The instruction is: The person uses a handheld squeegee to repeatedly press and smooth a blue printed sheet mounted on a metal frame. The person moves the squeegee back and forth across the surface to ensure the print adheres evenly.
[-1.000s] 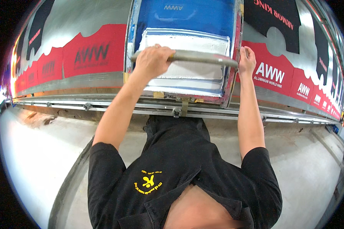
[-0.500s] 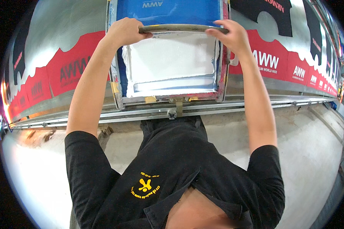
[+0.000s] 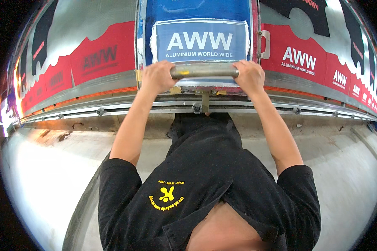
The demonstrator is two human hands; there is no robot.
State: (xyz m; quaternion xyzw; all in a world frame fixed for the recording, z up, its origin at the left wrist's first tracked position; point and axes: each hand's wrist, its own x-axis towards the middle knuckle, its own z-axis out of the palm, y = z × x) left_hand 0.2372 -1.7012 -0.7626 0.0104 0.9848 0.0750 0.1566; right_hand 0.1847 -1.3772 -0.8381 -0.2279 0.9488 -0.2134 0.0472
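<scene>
My left hand [image 3: 158,76] and my right hand [image 3: 249,77] are both closed round a long squeegee [image 3: 205,70], one at each end. It lies crosswise over the near end of a blue printing screen [image 3: 197,11], tilted so that its grey-brown back faces up. Beyond the squeegee, a pale rectangle with white lettering [image 3: 200,41] shows in the mesh. White ink [image 3: 154,44] edges both sides of that rectangle. The squeegee's lower edge and the ink by it are hidden. The screen's taped frame [image 3: 140,37] runs up both sides.
Red, black and grey printed panels [image 3: 102,52] lie on the long table at both sides of the screen. A pale handle [image 3: 265,44] sticks out at the frame's right. Along the table's near edge runs a metal rail [image 3: 155,111] with bolts. Concrete floor [image 3: 339,167] lies below.
Both hands have drawn the squeegee toward me, from the far side of the white ink to the screen's near end. The thick white layer is wiped away and lettering shows there.
</scene>
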